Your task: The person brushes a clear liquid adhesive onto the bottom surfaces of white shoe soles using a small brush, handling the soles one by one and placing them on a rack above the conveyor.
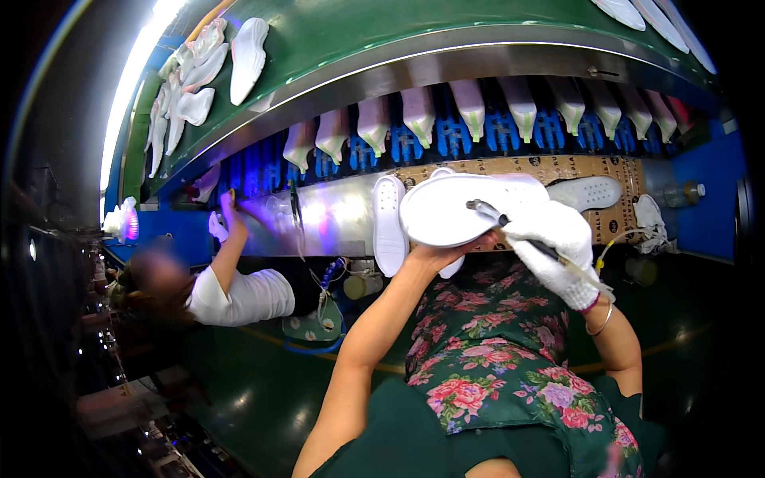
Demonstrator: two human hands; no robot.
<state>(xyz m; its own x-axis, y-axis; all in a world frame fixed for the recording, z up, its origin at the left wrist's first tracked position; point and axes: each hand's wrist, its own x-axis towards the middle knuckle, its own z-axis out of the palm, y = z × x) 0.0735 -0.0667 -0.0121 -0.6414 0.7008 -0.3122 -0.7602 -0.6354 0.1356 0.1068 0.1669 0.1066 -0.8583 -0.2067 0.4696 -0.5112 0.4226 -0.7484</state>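
Here, at nine o'clock, a co-worker (231, 291) reaches up to the table (335, 219). Toward centre, a white sole (390, 223) lies on the table, tread up. Just right of it, the left hand (442, 256) cups a white shoe (462, 209) from below, grip closed around it and the sole turned up, seemingly to offer it to the tool. At three o'clock, the gloved right hand (554, 247) is closed on a slim tool (498, 217) whose tip touches that sole.
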